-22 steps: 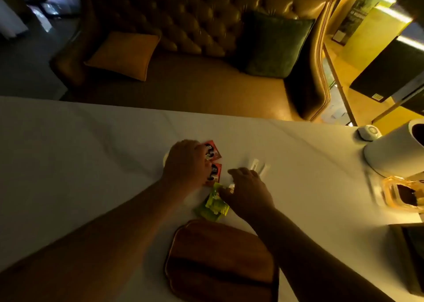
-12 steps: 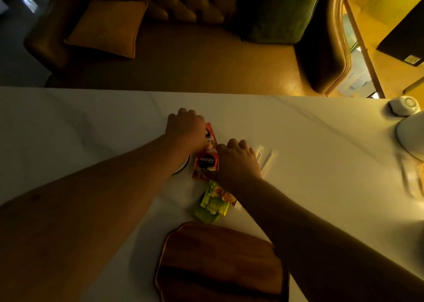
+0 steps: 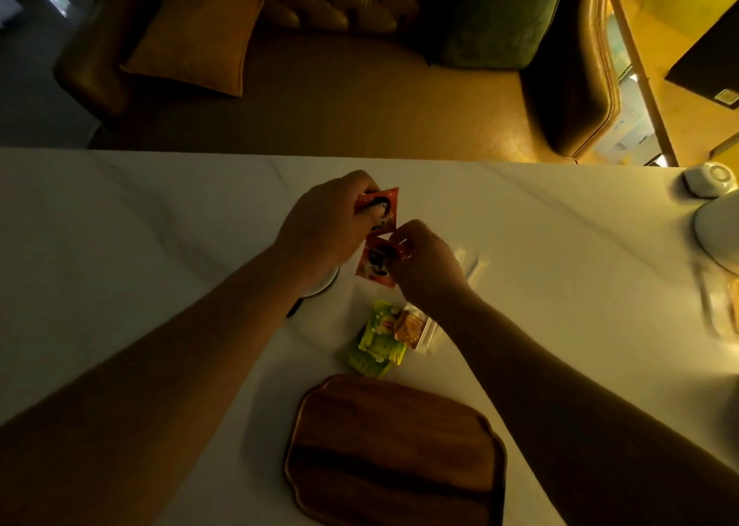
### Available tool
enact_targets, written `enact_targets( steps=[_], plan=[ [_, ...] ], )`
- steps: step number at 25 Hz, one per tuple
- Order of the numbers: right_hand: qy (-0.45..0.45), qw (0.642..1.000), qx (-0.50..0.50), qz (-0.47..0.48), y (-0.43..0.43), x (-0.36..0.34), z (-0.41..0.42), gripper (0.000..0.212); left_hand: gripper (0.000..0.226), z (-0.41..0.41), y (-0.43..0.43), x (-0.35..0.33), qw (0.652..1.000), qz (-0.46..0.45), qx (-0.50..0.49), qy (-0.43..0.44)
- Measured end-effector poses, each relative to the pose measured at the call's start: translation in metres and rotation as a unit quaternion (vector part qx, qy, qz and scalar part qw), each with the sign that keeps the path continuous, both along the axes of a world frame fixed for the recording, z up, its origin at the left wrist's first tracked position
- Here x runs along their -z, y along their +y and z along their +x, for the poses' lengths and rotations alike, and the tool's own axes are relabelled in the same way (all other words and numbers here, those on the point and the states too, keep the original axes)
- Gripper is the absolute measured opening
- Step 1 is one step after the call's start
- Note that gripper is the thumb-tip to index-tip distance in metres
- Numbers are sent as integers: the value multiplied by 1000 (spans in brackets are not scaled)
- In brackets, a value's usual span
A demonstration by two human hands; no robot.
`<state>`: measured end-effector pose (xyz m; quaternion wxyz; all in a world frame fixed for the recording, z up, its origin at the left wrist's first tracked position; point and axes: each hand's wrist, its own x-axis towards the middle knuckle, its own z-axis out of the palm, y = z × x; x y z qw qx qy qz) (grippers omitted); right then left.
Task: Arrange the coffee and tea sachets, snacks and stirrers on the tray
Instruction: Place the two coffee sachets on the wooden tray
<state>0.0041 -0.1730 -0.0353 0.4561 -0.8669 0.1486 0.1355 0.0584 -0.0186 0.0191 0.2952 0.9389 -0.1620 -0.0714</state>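
Nearest to us, the wooden tray (image 3: 394,451) lies bare on the white marble table (image 3: 120,245), its long side running left to right. Just beyond its far edge sit the green tea sachets (image 3: 374,343) in a loose overlapping pile, with a clear-wrapped snack (image 3: 412,327) touching their right side.

Farther in, our right hand (image 3: 426,263) pinches the top corner of a red coffee sachet (image 3: 376,263), fingers closed on it (the packet looks lifted clear of the table, though we cannot be sure). Just to the right of that hand lie the white paper-wrapped stirrers (image 3: 476,267), side by side on the marble.

A little beyond and to the left, our left hand (image 3: 326,225) has its fingers curled shut around a second red coffee sachet (image 3: 384,209), which almost touches the first. A small white saucer (image 3: 322,283) peeks out under the left wrist.

Past the table's far edge stands a tufted leather sofa (image 3: 340,85) with an orange cushion (image 3: 196,43).
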Motion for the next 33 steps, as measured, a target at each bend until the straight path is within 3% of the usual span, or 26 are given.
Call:
enact_targets(
  steps=[3,5,6,8,11,17,21,24,26,29,33],
  plan=[
    [-30,998,46,37,-12,-25,-47,15,14,-70,32,-14,988,-116,-91,41],
    [-6,991,94,94,-17,-28,-88,17,13,-124,54,-1,962,-161,-162,152],
    [25,983,116,138,-18,-27,-108,18,7,-149,64,8,944,-167,-183,216],
    [109,969,118,188,-14,-23,-147,22,19,-196,77,27,929,-134,-180,293],
    [180,974,58,128,-1,-9,-186,28,27,-237,85,54,924,-105,-178,322],
    [118,993,5,-21,21,11,-205,25,19,-244,86,73,950,-80,-164,255],
    [66,993,-42,-92,29,11,-209,32,39,-241,85,71,976,14,-166,138],
    [-53,956,-146,-249,28,8,-232,46,35,-261,88,70,993,69,-94,-28],
    [-70,927,-248,-274,31,7,-254,57,39,-283,88,76,993,89,18,-79],
    [-23,883,-379,-277,31,20,-277,71,53,-309,87,88,983,145,90,-68],
    [-74,895,-325,-295,35,10,-278,90,62,-308,85,91,983,163,81,-37]
  ],
)
